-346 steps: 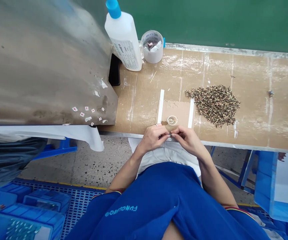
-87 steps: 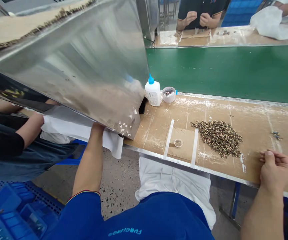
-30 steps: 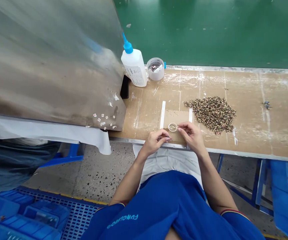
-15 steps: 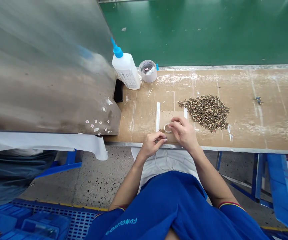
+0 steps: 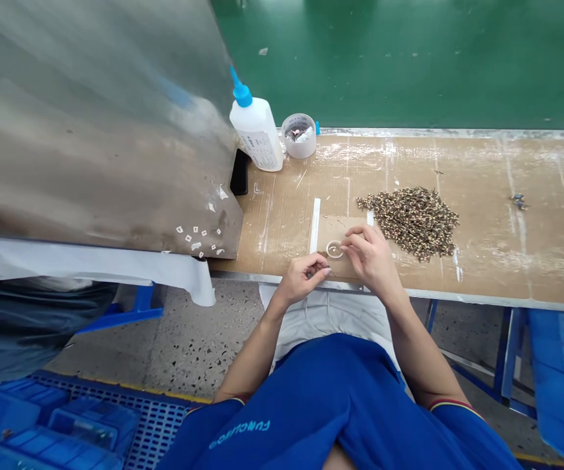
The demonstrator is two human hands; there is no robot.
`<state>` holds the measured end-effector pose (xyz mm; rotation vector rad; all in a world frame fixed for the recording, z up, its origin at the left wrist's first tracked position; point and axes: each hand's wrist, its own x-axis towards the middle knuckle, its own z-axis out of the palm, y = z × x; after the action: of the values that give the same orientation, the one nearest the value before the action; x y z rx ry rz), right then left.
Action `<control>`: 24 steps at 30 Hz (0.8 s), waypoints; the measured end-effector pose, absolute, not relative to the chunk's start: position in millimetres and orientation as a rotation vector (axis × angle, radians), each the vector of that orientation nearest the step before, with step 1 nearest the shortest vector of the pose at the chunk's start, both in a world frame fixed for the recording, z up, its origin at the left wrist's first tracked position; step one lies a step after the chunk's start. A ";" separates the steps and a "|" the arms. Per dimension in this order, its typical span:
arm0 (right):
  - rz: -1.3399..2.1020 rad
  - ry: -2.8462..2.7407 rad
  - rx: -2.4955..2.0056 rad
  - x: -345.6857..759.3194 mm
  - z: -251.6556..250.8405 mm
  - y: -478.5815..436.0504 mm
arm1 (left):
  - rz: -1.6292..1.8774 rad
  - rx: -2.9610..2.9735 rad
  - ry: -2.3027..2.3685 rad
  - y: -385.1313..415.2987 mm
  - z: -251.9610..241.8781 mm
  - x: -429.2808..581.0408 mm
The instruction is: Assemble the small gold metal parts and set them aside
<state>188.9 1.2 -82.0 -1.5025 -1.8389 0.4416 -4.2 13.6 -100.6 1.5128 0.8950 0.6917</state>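
On the cardboard-covered bench, a small white ring (image 5: 333, 249) lies near the front edge with tiny bits inside it. My right hand (image 5: 367, 258) is beside the ring, thumb and index finger pinched together close to its right rim; whatever they hold is too small to name. My left hand (image 5: 305, 275) is at the bench's front edge, left of the ring, its fingers curled and the thumb pressed on something I cannot make out. A large pile of small brass-and-dark metal parts (image 5: 414, 222) spreads to the right, behind my right hand.
At the back left stand a white bottle (image 5: 258, 134) with a blue nozzle and a tape roll (image 5: 299, 151) with scraps inside. A black object (image 5: 239, 173) sits against the metal panel (image 5: 115, 143). A few dark pieces (image 5: 519, 201) lie far right.
The view has shifted slightly, so the bench things appear further right. My right hand's fingers have drawn a little away from the ring's middle to its right rim. My left hand stays pinched.
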 end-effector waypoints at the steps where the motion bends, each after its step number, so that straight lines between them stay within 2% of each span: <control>1: 0.478 -1.846 -1.484 189.2 -82.1 0.2 | 0.697 1.509 0.896 13.5 -100.6 -3.8; 7: 0.615 -1.699 -1.433 180.2 -90.1 -0.6 | 0.712 1.513 0.910 12.9 -102.5 -3.7; 16: 0.819 -1.030 -1.401 178.1 -92.5 -22.6 | 0.733 1.746 0.948 8.2 -104.1 1.4; 24: 0.861 -0.945 -1.406 175.9 -107.8 -33.5 | 0.682 1.804 0.970 6.8 -105.1 3.3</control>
<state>175.9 -33.5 -107.8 -1.4061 -0.9447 0.8609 3.3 6.8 -105.1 1.8040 0.9699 0.6818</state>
